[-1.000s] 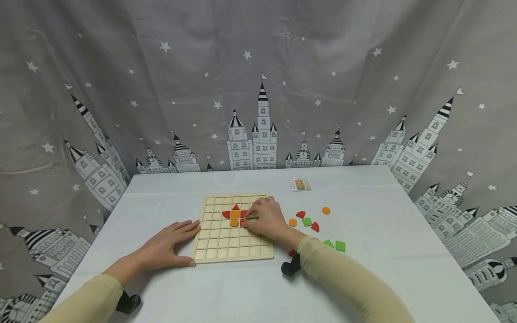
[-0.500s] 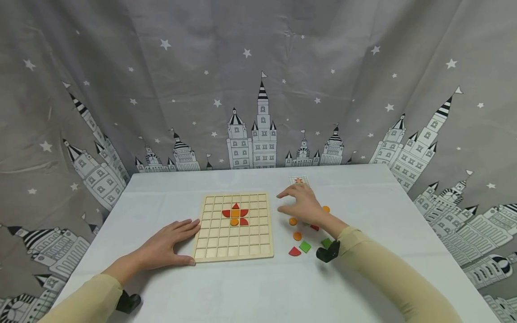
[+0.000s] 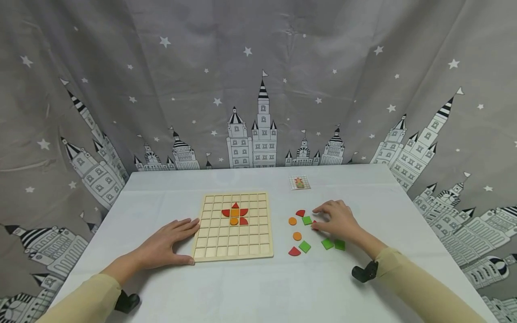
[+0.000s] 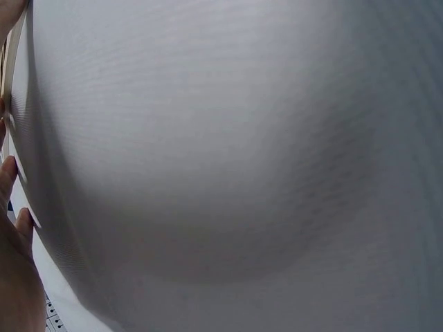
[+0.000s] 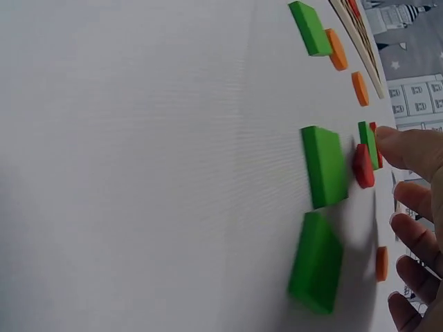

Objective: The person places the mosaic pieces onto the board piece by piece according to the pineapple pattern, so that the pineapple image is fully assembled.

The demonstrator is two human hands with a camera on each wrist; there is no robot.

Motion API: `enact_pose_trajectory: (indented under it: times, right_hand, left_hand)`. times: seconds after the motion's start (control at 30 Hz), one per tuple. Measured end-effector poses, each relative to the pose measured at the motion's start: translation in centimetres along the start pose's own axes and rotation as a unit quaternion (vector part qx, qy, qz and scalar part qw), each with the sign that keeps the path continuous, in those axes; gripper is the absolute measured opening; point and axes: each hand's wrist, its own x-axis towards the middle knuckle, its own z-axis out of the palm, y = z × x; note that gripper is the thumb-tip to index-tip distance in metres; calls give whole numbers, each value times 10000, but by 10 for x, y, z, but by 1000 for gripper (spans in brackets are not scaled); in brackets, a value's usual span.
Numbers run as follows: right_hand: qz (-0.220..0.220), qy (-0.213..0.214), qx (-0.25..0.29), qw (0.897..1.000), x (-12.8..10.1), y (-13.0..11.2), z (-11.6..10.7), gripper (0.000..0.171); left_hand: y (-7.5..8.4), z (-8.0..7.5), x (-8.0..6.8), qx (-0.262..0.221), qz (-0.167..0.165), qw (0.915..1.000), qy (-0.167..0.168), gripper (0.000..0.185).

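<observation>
My left hand [image 3: 163,244] rests on the white table, its fingertips and thumb against the left edge of the wooden grid board [image 3: 214,252]. On the board sit a red triangle [image 3: 236,206], an orange square [image 3: 235,212], an orange disc [image 3: 234,221] and several red quarter-circles [image 3: 243,221]. Over the loose pieces on the right hovers my right hand [image 3: 341,222], fingers spread and holding nothing. Its thumb is close to a red quarter-circle [image 5: 363,166] and a green square [image 3: 307,220]. Another orange disc [image 5: 382,263] lies near its fingers, hidden by the hand in the head view.
Green squares [image 3: 327,243], orange discs [image 3: 297,236] and red quarter-circles [image 3: 294,251] lie scattered right of the board. A small picture card [image 3: 299,182] lies behind them. A grey castle-print curtain [image 3: 194,89] hangs behind the table. White surface fills most of the left wrist view.
My right hand has left the board, where a red quarter-circle now shows beside the orange disc, and has moved right over the loose pieces. The left hand has stayed put.
</observation>
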Motion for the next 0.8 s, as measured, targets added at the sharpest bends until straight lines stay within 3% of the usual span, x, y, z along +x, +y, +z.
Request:
enact_pose_trajectory:
  times: [0.4, 0.63, 0.8]
  right_hand:
    - [-21, 198, 115, 9997, -13, 11, 10, 38]
    - [-154, 268, 119, 9995, -15, 10, 11, 19]
    - [-173, 320, 206, 9991, -15, 9, 11, 23]
  left_hand:
    - [-3, 2, -1, 18, 18, 10000, 56, 105]
    - [-4, 3, -1, 14, 72, 9999, 106, 105]
    - [-3, 2, -1, -24, 57, 9999, 99, 106]
